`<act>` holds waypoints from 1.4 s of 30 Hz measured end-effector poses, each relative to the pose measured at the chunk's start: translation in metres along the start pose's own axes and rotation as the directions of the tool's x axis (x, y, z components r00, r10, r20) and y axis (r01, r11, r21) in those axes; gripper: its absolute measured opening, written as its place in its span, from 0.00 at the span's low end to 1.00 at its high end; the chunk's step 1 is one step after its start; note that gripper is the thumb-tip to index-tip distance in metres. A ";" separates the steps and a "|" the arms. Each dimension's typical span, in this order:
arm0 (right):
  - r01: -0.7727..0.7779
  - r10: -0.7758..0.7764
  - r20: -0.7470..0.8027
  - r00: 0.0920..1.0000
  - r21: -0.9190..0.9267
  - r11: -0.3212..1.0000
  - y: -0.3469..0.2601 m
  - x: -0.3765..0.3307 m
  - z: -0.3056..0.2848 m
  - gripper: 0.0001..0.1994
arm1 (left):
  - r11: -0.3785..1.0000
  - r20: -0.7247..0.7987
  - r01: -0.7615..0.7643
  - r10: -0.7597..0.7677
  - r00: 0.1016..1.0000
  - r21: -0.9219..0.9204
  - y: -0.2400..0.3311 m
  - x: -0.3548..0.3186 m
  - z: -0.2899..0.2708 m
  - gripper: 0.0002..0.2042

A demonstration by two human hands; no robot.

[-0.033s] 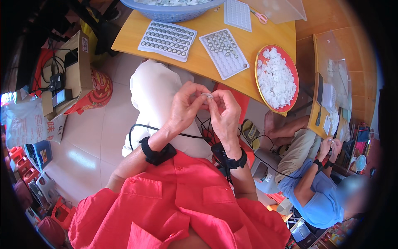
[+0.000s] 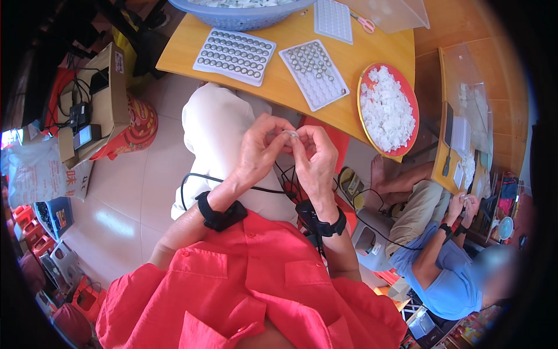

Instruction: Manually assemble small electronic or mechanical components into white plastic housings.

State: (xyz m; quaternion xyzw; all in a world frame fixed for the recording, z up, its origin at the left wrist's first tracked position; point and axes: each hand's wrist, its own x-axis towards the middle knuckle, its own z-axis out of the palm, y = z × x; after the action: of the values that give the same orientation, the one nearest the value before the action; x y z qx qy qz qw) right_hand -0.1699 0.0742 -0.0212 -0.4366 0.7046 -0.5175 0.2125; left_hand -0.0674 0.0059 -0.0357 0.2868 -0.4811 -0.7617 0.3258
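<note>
Above my lap, in front of the table edge, my left hand (image 2: 260,150) and my right hand (image 2: 315,166) meet at the fingertips. Both pinch one small whitish piece (image 2: 292,134), mostly hidden by the fingers, so its exact kind does not show. Beyond them on the table lies a white plastic tray (image 2: 226,78) filled with rows of round, dark metallic button-like parts. To its right a second white tray (image 2: 317,98) is partly filled with similar parts. A red oval plate (image 2: 411,96) at the table's right holds a heap of small white translucent pieces (image 2: 388,116).
The wooden table (image 2: 180,49) also carries a blue basket (image 2: 238,22), another white tray (image 2: 333,23) and scissors (image 2: 364,24). Black cables (image 2: 232,183) hang around my wrists. At right a person in blue (image 2: 444,285) works at another table; a cardboard box (image 2: 113,110) stands left.
</note>
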 end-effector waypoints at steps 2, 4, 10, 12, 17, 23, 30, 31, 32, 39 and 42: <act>-0.039 0.039 -0.012 0.999 0.024 0.999 0.002 -0.002 -0.002 0.05 | 0.998 0.012 -0.022 0.021 1.000 0.059 -0.002 0.001 0.001 0.06; -0.059 0.059 0.002 0.998 0.015 0.998 0.002 0.000 0.000 0.05 | 0.993 0.020 -0.046 0.044 0.999 0.109 -0.002 0.002 0.000 0.06; -0.041 0.042 0.016 0.999 -0.067 0.997 -0.002 0.000 0.002 0.06 | 0.995 0.000 -0.032 0.033 0.999 0.091 -0.004 0.002 -0.002 0.06; -0.031 0.032 0.012 0.999 -0.079 0.996 -0.001 0.000 0.002 0.05 | 0.997 -0.010 -0.026 0.027 1.000 0.078 -0.004 0.002 -0.001 0.05; -0.146 0.148 -0.008 0.989 0.129 0.981 0.012 -0.004 0.000 0.05 | 0.998 0.010 0.055 -0.056 0.998 0.031 0.001 0.003 0.001 0.06; -0.299 0.298 0.071 0.952 0.425 0.854 -0.002 -0.001 -0.008 0.04 | 0.993 0.050 0.091 -0.088 0.995 -0.068 0.005 0.001 -0.004 0.09; -0.259 0.259 0.043 0.965 0.310 0.915 0.000 -0.001 -0.002 0.05 | 0.997 0.039 0.077 -0.078 0.996 0.016 0.005 0.001 -0.003 0.10; -0.264 0.265 0.040 0.963 0.316 0.911 -0.002 -0.001 0.000 0.05 | 0.997 0.043 0.071 -0.072 0.997 0.017 0.004 0.001 -0.003 0.10; -0.257 0.259 0.037 0.965 0.317 0.913 -0.002 0.000 0.002 0.05 | 0.999 0.010 0.040 -0.040 0.999 0.019 0.002 0.001 -0.004 0.09; -0.122 0.120 -0.052 0.991 -0.031 0.992 -0.001 0.002 0.006 0.06 | 0.953 0.015 -0.056 0.054 0.998 0.297 -0.016 0.004 -0.007 0.12; -0.077 0.065 -0.086 0.994 -0.145 0.987 -0.003 0.005 0.007 0.05 | 0.899 -0.039 -0.197 0.230 0.972 0.391 -0.020 0.007 0.002 0.11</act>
State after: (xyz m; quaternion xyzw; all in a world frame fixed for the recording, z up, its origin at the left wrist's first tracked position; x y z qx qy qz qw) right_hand -0.1658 0.0662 -0.0204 -0.4044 0.7641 -0.4734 0.1690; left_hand -0.0775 0.0076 -0.0543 0.3223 -0.6355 -0.5994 0.3648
